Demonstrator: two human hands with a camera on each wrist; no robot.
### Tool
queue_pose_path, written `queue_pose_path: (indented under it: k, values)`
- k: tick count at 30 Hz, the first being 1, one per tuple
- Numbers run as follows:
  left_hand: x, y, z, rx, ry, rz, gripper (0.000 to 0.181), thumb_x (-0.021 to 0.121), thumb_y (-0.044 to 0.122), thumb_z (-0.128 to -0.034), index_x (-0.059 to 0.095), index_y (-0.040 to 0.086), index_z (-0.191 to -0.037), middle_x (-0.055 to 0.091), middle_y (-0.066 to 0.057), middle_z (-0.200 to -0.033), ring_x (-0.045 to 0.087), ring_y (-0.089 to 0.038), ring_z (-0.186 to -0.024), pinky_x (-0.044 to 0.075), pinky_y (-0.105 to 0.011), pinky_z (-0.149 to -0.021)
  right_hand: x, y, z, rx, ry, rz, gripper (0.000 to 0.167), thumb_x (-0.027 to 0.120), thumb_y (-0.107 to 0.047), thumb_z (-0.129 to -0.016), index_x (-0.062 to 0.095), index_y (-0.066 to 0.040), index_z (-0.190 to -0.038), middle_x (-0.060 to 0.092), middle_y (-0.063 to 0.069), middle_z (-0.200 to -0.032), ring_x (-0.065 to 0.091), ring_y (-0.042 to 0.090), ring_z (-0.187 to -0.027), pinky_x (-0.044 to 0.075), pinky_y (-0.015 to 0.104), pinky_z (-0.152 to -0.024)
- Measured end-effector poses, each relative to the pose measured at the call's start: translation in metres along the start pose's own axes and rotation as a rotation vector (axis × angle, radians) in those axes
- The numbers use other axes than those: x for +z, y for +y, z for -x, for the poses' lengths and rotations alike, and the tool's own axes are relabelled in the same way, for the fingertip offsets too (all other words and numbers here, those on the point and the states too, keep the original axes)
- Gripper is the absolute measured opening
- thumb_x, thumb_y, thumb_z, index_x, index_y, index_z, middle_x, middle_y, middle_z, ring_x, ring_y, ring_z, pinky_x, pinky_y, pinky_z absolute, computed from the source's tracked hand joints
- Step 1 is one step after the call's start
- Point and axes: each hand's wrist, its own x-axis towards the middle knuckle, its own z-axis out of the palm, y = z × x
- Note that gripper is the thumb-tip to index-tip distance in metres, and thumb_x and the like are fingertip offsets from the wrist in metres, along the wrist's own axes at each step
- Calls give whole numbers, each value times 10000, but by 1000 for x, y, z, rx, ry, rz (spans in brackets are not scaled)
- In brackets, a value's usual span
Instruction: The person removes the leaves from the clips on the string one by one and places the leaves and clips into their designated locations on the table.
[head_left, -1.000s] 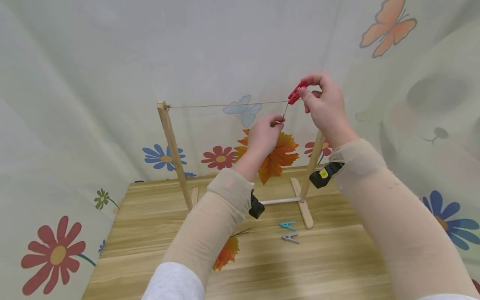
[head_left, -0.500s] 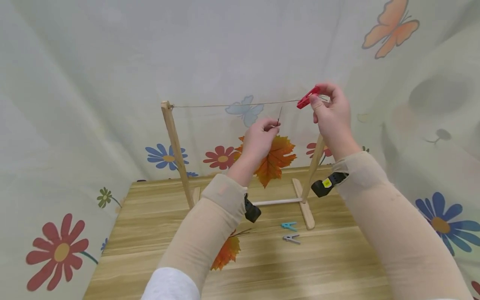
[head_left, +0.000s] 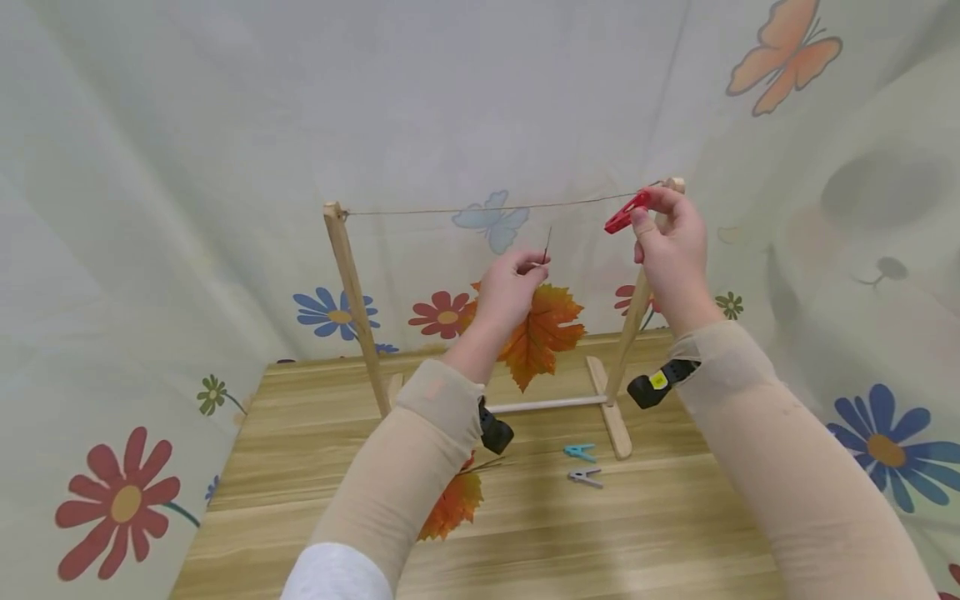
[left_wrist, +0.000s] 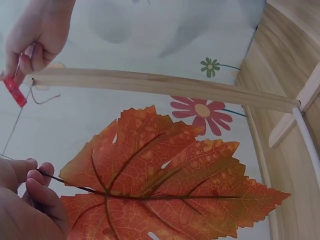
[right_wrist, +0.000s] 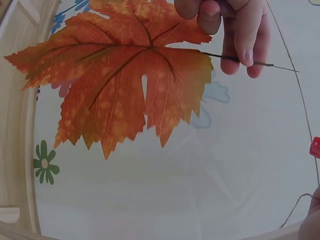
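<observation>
My left hand point(head_left: 510, 287) pinches the dark stem of an orange maple leaf point(head_left: 542, 333), which hangs below the fingers. In the left wrist view the whole hold on the stem shows, with the leaf point(left_wrist: 165, 175) spread out to the right. The thin stem tip points up, a little under the string point(head_left: 450, 210). To the right, my right hand point(head_left: 672, 242) holds a red clothespin point(head_left: 625, 213) between thumb and fingers, close to the string near the right post. I cannot tell whether the clothespin touches the string.
The string runs between a left wooden post point(head_left: 351, 308) and a right wooden post point(head_left: 632, 333), joined low down by a white rod point(head_left: 551, 405). On the table point(head_left: 637, 533) lie a teal clothespin point(head_left: 580, 452), a grey clothespin point(head_left: 585, 477) and another leaf point(head_left: 454, 507), partly behind my left arm.
The stem tip has come away from the red clothespin. My left hand has moved left and down with the leaf; my right hand has moved right and down with the clothespin.
</observation>
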Motion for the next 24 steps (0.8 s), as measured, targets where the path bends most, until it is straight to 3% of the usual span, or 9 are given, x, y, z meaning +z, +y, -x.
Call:
queue_pose_path:
  k: [4,7,13,16,21,24]
  values:
    - [-4,-9,2,-17,11,35,194,591,194,-933,694,182,-1097,643,36,-1012,594,-131,-924,489,-259,-716,-1,7,4,33,-18,-8,477,583,-301,-902,488,-160,-1347,496,29,-1229,445,133,-540,402,204,-517]
    - [-6,-16,3,-8,18,32,209,590,183,-932,695,173,-1112,655,16,-1024,605,-115,-942,481,-245,-773,-2,15,7,67,-38,-8,506,582,-307,-904,464,-200,-1384,491,11,-1213,446,125,-531,449,201,-489]
    - [-10,-28,7,-20,9,28,221,578,186,-938,689,177,-1129,649,-8,-1054,601,-134,-966,484,-281,-828,-2,32,16,76,-76,34,523,566,-332,-914,433,-202,-1403,511,20,-1119,527,127,-501,529,308,-506]
    - [-12,-35,8,-22,13,-14,219,579,195,-939,693,196,-1125,654,4,-1057,600,-138,-971,482,-298,-838,1,41,21,77,-92,48,509,562,-316,-921,433,-169,-1391,497,0,-1208,545,145,-543,522,253,-540]
    - [-14,-46,7,6,20,-112,222,592,197,-929,698,187,-1124,671,-8,-1068,599,-138,-985,468,-296,-868,8,51,27,84,-101,41,487,560,-297,-929,450,-136,-1375,506,32,-1183,484,118,-559,447,199,-541]
    - [-15,-50,8,-5,13,-84,226,593,197,-930,693,172,-1131,669,-19,-1069,604,-140,-985,476,-295,-858,10,56,29,90,-116,28,477,541,-273,-944,447,-127,-1388,499,38,-1189,452,89,-536,395,196,-521]
